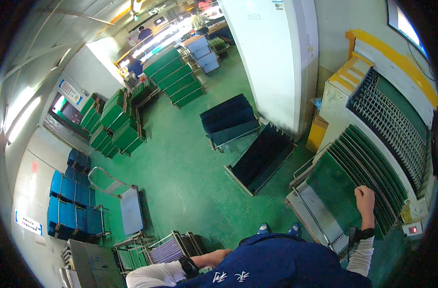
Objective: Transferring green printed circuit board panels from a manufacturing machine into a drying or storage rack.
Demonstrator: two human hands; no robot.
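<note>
My right hand (365,198) is closed, its curled fingers at the upper edge of the front green panel (335,189). That panel stands at the front of a row of similar upright green panels (368,161) in a metal rack (320,223) at the right. How the fingertips meet the panel edge is too small to make out fully. Down by the front of my blue apron (281,259) is my left hand (218,258), with its fingers partly hidden against the cloth. Both wrists wear dark bands over white sleeves.
A long toothed conveyor machine (392,127) stands beyond the panels. Two racks of dark panels (262,156) are on the green floor ahead, near a white pillar (272,57). A platform trolley (131,209), blue racks (72,206) and green stacks (118,120) stand left. Several people work far back.
</note>
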